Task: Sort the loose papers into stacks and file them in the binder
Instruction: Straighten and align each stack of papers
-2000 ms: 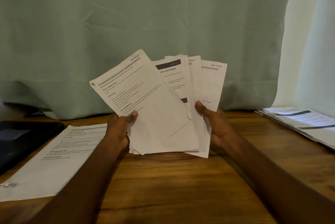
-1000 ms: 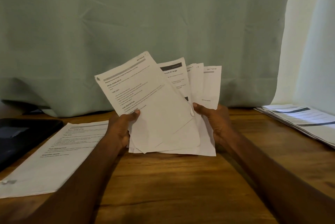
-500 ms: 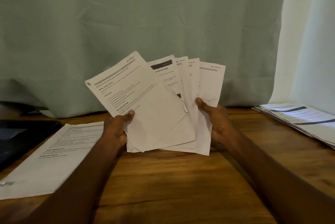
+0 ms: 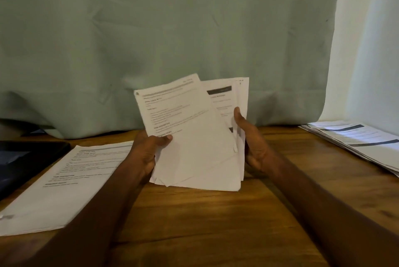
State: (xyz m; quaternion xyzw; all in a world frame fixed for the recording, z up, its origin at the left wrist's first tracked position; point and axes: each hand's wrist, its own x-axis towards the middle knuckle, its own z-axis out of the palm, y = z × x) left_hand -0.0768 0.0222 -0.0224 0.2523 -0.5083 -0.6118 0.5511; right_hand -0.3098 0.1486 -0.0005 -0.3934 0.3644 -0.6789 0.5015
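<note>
Two hands hold one bunch of white printed papers (image 4: 194, 137) up over the brown wooden table (image 4: 205, 223). The left hand (image 4: 146, 152) pinches it with thumb in front. The right hand (image 4: 252, 141) grips its right edge. Two more paper stacks lie flat: one left stack (image 4: 64, 184), one right stack (image 4: 356, 139). One black binder (image 4: 23, 158) sits far left.

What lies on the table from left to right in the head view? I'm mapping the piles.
Dark binder → printed stack → left hand → held papers → right hand → fanned stack.
</note>
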